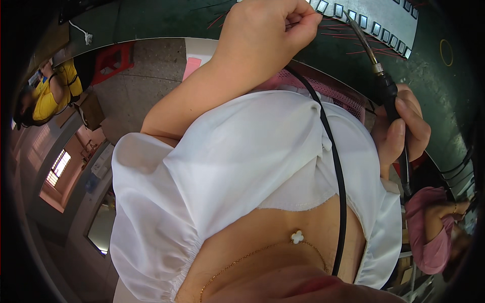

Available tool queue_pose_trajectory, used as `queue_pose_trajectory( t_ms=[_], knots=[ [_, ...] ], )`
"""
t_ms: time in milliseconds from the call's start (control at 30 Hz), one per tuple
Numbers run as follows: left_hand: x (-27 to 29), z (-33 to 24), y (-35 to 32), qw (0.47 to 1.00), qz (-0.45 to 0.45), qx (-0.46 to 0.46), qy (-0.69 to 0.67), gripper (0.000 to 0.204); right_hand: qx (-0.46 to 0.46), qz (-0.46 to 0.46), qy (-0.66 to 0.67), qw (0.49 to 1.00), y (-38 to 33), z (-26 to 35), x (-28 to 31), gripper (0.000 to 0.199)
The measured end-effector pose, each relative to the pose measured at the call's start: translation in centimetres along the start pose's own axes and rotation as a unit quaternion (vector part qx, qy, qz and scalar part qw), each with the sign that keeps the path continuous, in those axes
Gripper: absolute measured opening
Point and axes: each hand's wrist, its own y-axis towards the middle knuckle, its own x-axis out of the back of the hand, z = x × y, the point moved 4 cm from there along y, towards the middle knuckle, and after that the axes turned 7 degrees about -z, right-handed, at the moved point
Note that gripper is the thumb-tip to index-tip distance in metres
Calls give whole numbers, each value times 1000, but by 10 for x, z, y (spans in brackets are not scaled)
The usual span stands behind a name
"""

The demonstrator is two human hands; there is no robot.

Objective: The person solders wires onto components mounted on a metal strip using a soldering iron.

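My left hand [268,35] is at the top edge, thumb and fingertips pinched together beside a pale board. A thin wire seems to run between those fingers, largely hidden by them. Small dark-framed rectangular parts [363,21] sit in a row along the edge of the pale board [386,15]. In my right hand [411,123] is a soldering iron [388,93], gripped by its black handle. Its metal tip slants up and left to the row of parts, close to my left fingertips; whether it touches one is too small to tell. Thin red wires [361,52] stick out along the board's near edge.
A dark green work surface [429,76] carries the board and a yellow rubber band [446,52]. The black cord [337,166] hangs in front of my chest. A pink mesh basket [348,98] is below the table edge. People sit at far left and lower right.
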Motion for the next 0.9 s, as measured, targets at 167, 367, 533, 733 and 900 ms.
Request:
queue_pose_trajectory(
  t_ms=[167, 367, 533, 733, 900],
  knots=[
    [-1, 1, -1, 1000, -4, 13, -16, 10, -3, 4, 15, 1000, -3, -1, 0, 20],
    [3, 0, -1, 1000, -14, -8, -4, 10, -12, 21, 27, 999, 0, 1, -2, 18],
    [1, 0, 1, 1000, -12, -20, 9, 10, 3, 41, 26, 999, 2, -2, -3, 19],
    [1, 1, 0, 1000, -6, -4, 12, 10, -6, 46, 27, 999, 4, -3, -5, 18],
    [0, 0, 2, 1000, 1, 1, 9, 11, -18, 10, 28, 999, 3, -1, -2, 20]
  ],
)
